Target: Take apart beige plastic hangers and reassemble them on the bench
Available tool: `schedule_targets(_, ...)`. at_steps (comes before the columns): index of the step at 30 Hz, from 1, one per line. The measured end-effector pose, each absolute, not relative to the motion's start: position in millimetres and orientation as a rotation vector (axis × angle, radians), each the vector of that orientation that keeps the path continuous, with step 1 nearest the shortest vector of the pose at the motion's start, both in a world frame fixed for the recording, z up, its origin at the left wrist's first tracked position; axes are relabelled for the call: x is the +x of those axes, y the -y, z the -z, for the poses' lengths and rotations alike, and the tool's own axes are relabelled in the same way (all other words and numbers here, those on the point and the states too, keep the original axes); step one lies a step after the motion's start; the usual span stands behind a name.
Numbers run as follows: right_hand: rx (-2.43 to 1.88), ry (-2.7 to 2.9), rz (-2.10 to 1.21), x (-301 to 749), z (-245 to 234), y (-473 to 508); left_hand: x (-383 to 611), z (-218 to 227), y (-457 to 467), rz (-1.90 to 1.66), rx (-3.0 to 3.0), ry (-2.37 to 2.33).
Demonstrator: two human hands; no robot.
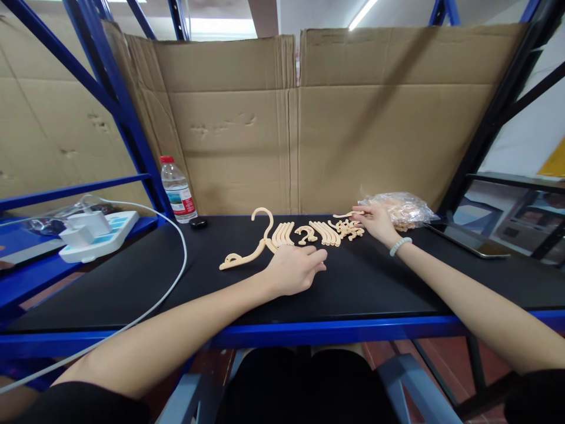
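Note:
Cream plastic hanger parts lie in a row on a black table top [132, 282]. A partly built hanger [247, 250] with a hook and one arm lies at the left of the row. My left hand [295, 270] rests on the table just right of it, fingers loosely curled, touching the hanger's inner end. Curved arm pieces [326, 232], a small hook piece [305, 234] and several small clips [348, 228] lie further right. My right hand [375, 221], wearing a white bead bracelet, has its fingers pinched on a thin cream piece [346, 215] above the clips.
A clear plastic bag of more cream parts [404, 207] lies behind my right hand. A tablet [472, 241] lies at the right. A water bottle [178, 189] and a small black object [198, 222] stand at the back left. A white power strip [95, 232] with a trailing cable sits left. Cardboard walls the back.

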State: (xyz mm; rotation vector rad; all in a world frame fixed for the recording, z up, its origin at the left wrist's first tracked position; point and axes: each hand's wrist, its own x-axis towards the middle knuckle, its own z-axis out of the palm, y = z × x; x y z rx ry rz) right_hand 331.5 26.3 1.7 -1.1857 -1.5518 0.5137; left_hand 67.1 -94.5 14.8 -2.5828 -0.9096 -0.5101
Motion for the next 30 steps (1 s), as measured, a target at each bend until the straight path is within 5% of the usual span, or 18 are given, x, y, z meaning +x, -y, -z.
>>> schedule_targets(6, -1.491, 1.996, 0.238, 333, -3, -21, 67, -13, 94, 0.517, -2.585, 0.889)
schedule_targets(13, -1.465, 2.082, 0.382, 332, 0, -13, 71, -16, 100, 0.566, -2.546, 0.867)
schedule_targets(20, -1.19, 1.971, -0.451, 294, -16, 27, 75, -12, 96, 0.546, -2.57, 0.689)
schedule_targets(30, -0.871, 2.401, -0.937, 229, -51, 66, 84, -7, 95, 0.497, -2.457, 0.464)
